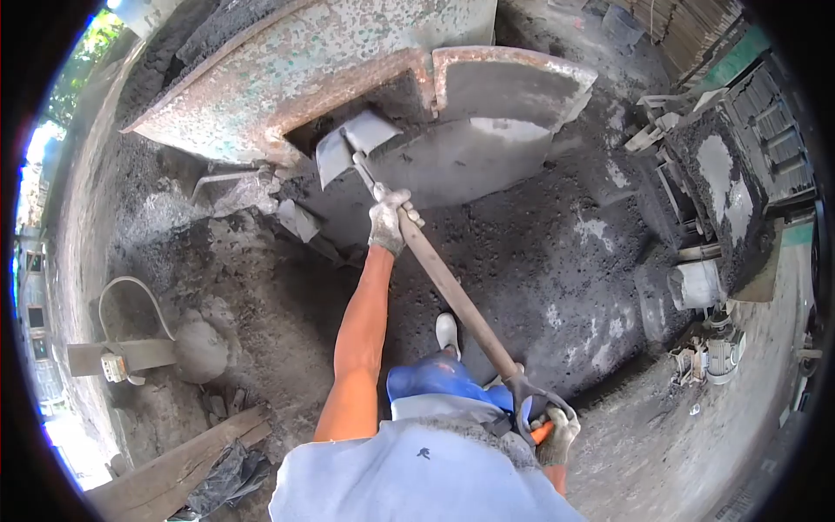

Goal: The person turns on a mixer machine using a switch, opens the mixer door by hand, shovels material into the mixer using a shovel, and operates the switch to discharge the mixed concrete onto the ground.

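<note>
A shovel [457,300] runs from beside my waist up to the rusty metal bin. Its grey blade [361,139] is at the bin's square opening [326,130]. My left hand [390,217], in a dirty light glove, is closed around the lower shaft, near the blade. My right hand [558,437], also gloved, is closed on the orange grip of the D-shaped handle at my right side. Smooth grey material [470,161] lies around and below the bin's mouth.
The large rusty bin [348,61] spans the top. A wooden beam [174,470] and black plastic [228,478] lie at lower left. To the right are a white bucket [698,284], a motor [722,358] and a rack [770,130]. Dark, gritty material [522,252] covers the ground.
</note>
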